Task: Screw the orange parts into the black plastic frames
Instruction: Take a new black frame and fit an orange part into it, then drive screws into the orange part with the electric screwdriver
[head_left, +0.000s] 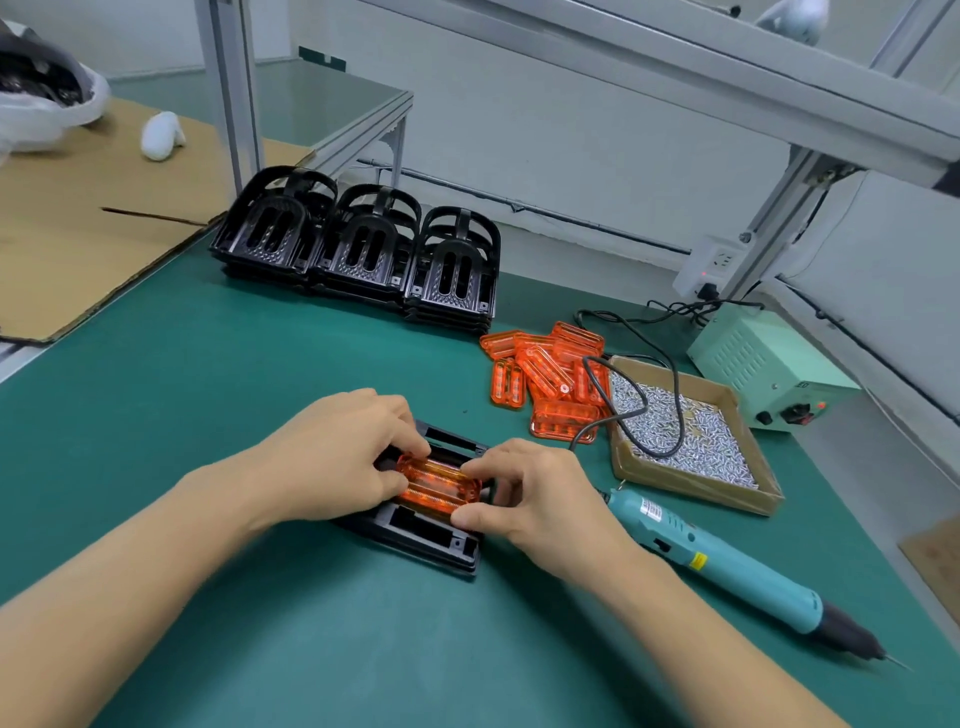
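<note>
A black plastic frame (421, 540) lies flat on the green mat in front of me. An orange part (439, 486) sits in its middle. My left hand (337, 457) pinches the orange part's left end with thumb and fingers. My right hand (530, 499) pinches its right end. Both hands cover part of the frame. Stacks of black frames (363, 249) stand at the back of the mat. A pile of loose orange parts (550, 384) lies to the right of them.
A teal electric screwdriver (727, 566) lies on the mat right of my right hand, its cable running over a cardboard tray of screws (696, 441). A pale green power supply (769, 364) stands at far right. Cardboard sheet (78, 234) lies at the left.
</note>
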